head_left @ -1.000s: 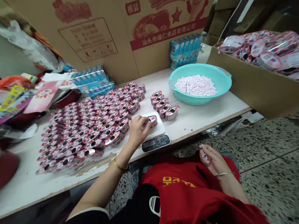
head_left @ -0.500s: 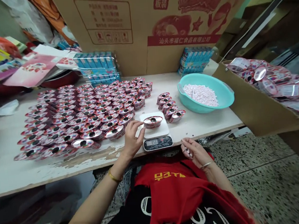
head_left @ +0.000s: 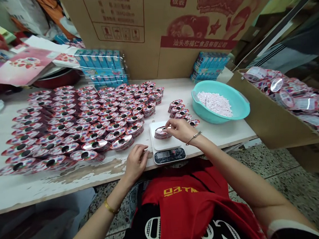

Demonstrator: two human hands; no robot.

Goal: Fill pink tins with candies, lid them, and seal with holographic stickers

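Note:
A digital kitchen scale [head_left: 167,144] with a white top and dark display panel sits at the table's front edge. On it stands a small oval tin-like container [head_left: 160,131] with a shiny red-edged top. My right hand [head_left: 179,129] is over the container, fingertips pinched together at the hole in its top. Small white candies showed in this hand half a second ago; its fingers now hide them. My left hand [head_left: 136,160] rests left of the scale at the table edge, fingers loosely curled and apart, with nothing in it.
Rows of similar containers [head_left: 92,117] cover the table's left side. A few more [head_left: 181,113] stand behind the scale. A turquoise basin [head_left: 236,113] holds white candies. At right, a carton [head_left: 261,128] holds packaged containers; blue packs [head_left: 105,65] stand before a large cardboard box [head_left: 151,59].
My right hand has moved up and left from the table's front edge onto the container. My left hand has let go of the container and drawn back to the left.

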